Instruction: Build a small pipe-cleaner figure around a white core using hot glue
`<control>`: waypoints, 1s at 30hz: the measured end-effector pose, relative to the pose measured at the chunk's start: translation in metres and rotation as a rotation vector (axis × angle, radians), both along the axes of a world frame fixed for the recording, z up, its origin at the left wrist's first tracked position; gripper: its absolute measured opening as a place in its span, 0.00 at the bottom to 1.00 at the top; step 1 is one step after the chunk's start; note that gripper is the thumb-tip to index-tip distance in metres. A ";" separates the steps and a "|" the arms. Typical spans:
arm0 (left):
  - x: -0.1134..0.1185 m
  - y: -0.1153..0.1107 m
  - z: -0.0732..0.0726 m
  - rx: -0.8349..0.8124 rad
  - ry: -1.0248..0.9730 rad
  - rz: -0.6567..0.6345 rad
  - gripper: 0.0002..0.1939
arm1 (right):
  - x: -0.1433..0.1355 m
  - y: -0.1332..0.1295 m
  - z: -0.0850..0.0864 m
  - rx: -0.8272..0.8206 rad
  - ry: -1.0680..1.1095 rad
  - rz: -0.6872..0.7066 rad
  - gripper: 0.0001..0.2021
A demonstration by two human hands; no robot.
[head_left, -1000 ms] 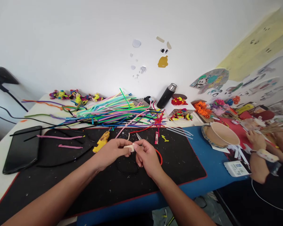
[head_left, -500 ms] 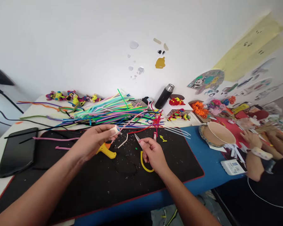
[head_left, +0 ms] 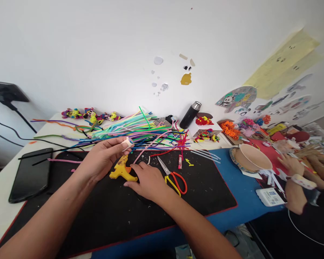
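Note:
Between its thumb and fingers, my left hand [head_left: 104,158] pinches a small white piece [head_left: 128,143] with a blue spot. My right hand [head_left: 148,180] is at the handle end of a yellow glue gun [head_left: 121,171], fingers apart and thumb towards the gun; whether it touches the gun cannot be made out. Scissors [head_left: 171,176] with one red and one yellow handle lie on the black mat [head_left: 162,216], just right of my right hand. A pink pipe cleaner [head_left: 151,142] runs from the pile down to near my right fingers.
A pile of coloured pipe cleaners [head_left: 118,127] lies along the wall beside a black bottle [head_left: 190,115]. A phone [head_left: 31,176] is at the left. At the right are a bowl [head_left: 255,156], a white box [head_left: 270,196] and another person's hands [head_left: 291,165].
My right hand has let go of the scissors, which now lie on the mat, and has moved left to the glue gun. My left hand still holds the white piece. The view has shifted slightly.

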State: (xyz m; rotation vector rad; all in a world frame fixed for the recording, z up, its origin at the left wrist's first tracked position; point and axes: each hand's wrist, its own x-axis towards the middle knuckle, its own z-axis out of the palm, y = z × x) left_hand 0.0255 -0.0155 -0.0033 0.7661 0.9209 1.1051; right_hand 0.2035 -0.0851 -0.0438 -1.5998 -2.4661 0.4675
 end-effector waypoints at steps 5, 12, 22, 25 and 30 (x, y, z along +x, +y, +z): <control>-0.007 0.002 0.005 0.066 0.031 0.037 0.16 | -0.017 0.009 -0.009 -0.022 -0.079 0.001 0.27; -0.010 0.003 0.006 0.067 0.007 0.014 0.16 | -0.015 0.006 -0.021 -0.092 0.214 -0.140 0.19; -0.009 0.005 0.004 0.124 0.055 0.069 0.17 | 0.022 -0.006 -0.031 -0.633 1.511 -0.372 0.23; -0.007 0.004 0.001 0.173 0.154 0.066 0.18 | 0.030 -0.013 -0.021 -0.617 1.637 -0.401 0.23; -0.002 0.001 -0.003 0.198 0.318 0.024 0.22 | 0.034 -0.020 -0.007 -0.610 1.596 -0.426 0.23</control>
